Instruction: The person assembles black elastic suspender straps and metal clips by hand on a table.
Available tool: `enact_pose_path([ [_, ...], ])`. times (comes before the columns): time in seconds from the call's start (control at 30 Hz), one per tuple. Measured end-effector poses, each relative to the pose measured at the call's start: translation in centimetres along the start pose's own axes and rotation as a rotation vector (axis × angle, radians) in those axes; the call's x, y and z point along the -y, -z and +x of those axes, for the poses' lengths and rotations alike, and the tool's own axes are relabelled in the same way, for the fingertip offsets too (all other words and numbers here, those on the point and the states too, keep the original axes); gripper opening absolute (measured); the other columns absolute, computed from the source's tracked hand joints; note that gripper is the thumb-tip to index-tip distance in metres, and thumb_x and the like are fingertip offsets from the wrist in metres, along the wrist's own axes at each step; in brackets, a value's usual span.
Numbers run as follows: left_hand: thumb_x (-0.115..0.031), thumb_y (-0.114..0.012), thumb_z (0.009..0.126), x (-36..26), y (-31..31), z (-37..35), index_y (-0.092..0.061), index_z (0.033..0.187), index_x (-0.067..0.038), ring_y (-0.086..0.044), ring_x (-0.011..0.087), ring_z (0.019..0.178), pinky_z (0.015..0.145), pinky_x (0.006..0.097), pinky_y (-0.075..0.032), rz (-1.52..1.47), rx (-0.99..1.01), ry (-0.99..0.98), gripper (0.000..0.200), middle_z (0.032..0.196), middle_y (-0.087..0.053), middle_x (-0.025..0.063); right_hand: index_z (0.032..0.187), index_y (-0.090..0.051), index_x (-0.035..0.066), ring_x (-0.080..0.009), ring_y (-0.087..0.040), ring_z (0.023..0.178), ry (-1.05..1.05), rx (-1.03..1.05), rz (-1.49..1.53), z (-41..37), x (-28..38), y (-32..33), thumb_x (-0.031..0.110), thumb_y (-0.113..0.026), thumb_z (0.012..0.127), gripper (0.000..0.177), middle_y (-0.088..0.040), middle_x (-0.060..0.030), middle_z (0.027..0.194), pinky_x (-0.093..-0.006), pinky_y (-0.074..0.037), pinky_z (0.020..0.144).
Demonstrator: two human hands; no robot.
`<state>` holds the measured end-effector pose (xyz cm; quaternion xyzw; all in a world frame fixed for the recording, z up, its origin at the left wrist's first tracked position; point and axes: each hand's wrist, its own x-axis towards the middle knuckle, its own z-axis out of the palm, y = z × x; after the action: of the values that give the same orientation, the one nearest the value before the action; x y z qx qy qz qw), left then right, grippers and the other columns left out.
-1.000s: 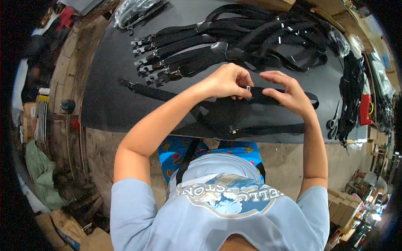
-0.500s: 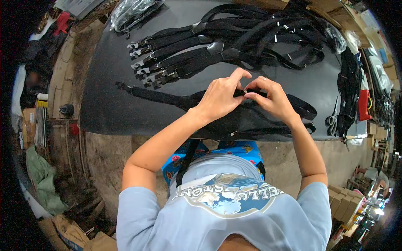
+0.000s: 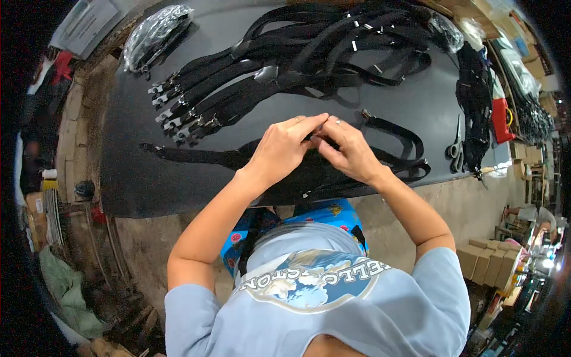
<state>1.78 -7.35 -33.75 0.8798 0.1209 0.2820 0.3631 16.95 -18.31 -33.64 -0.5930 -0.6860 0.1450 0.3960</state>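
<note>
My left hand [image 3: 282,147] and my right hand [image 3: 349,150] meet fingertip to fingertip over a black strap [image 3: 389,128] lying across the near side of the black table [image 3: 134,172]. Both pinch the strap at the same spot; what sits between the fingertips is hidden. The strap runs left to a clip end [image 3: 148,148] and right into a loop with a metal buckle [image 3: 365,113]. A row of finished black suspenders [image 3: 238,89] with metal clips lies just beyond my hands.
Scissors [image 3: 455,149] lie at the table's right end beside a hanging bundle of black straps [image 3: 476,101]. A plastic bag of straps [image 3: 156,33] sits at the far left. Cardboard boxes [image 3: 479,256] stand on the floor at right.
My hands have come together from apart and now pinch the strap at one point. The view has shifted, so the table and suspenders sit higher and further left.
</note>
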Motion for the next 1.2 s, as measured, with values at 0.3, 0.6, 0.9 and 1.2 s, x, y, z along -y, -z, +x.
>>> enact_pose_path([
  [0.3, 0.003, -0.070, 0.069, -0.1, 0.2, 0.4, -0.071, 0.089, -0.004, -0.064, 0.0273, 0.075, 0.063, 0.0342, -0.048, -0.012, 0.082, 0.075, 0.021, 0.081, -0.065, 0.0122, 0.102, -0.070, 0.006, -0.0227, -0.058, 0.095, -0.188, 0.169, 0.013, 1.8, -5.7, 11.0, -0.011, -0.054, 0.077, 0.034, -0.057, -0.0097, 0.109, -0.0331, -0.048, 0.076],
  [0.6, 0.003, -0.072, 0.067, 0.5, 0.4, 1.0, -0.070, 0.084, -0.003, -0.066, 0.0269, 0.077, 0.067, 0.0328, -0.049, -0.011, 0.026, 0.167, 0.018, 0.080, -0.067, 0.0121, 0.099, -0.070, 0.009, -0.0243, -0.052, 0.106, -0.008, 0.471, -0.237, 0.0, -10.6, 12.3, -0.007, -0.058, 0.074, 0.032, -0.050, -0.0088, 0.124, -0.0316, -0.045, 0.090],
  [0.9, 0.003, -0.072, 0.073, 3.7, 3.5, 1.9, -0.068, 0.093, 0.003, -0.064, 0.0117, 0.075, 0.070, 0.0250, -0.051, -0.250, 0.148, 0.520, 0.020, 0.082, -0.069, 0.0070, 0.085, -0.057, 0.000, -0.0093, -0.055, 0.079, -0.552, 0.187, 0.289, -4.5, -6.8, 19.2, 0.016, -0.058, 0.091, 0.017, -0.057, -0.0002, 0.080, -0.0253, -0.045, 0.071],
  [1.2, 0.000, -0.069, 0.077, 4.7, 2.4, 3.4, -0.066, 0.108, 0.007, -0.062, 0.0113, 0.071, 0.069, 0.0245, -0.051, -0.421, 0.409, 0.597, 0.032, 0.082, -0.067, 0.0076, 0.087, -0.058, 0.004, -0.0051, -0.045, 0.064, -0.720, 0.033, 0.266, -11.0, -11.5, 20.8, 0.016, -0.057, 0.092, 0.013, -0.050, 0.0049, 0.070, -0.0210, -0.036, 0.058],
])
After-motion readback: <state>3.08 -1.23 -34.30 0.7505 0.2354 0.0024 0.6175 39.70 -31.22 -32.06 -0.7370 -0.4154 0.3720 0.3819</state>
